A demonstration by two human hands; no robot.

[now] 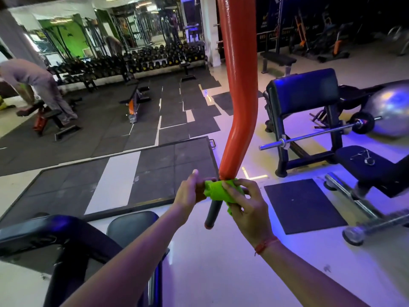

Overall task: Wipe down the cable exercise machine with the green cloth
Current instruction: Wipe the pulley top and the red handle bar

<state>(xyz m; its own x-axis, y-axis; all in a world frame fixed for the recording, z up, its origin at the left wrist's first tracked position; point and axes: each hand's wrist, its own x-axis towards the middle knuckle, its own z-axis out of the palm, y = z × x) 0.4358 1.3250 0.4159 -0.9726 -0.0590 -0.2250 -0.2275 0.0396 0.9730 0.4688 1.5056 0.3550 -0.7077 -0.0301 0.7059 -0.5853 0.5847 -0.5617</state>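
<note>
A thick orange bar (238, 85) of the cable machine runs down the middle of the head view and bends near its lower end. Below it a black grip (213, 214) sticks out toward me. The green cloth (215, 190) is wrapped round the bar where orange meets black. My left hand (191, 190) pinches the cloth's left side, thumb raised. My right hand (245, 204) grips the cloth's right side with curled fingers; a red thread sits on that wrist.
A black padded seat (66, 229) is close at lower left. A preacher bench (303, 94) with a loaded barbell (321, 134) stands at right, beside a silver ball (391, 107). Dumbbell racks (143, 60) line the back wall. A person (37, 85) bends over a bench at far left.
</note>
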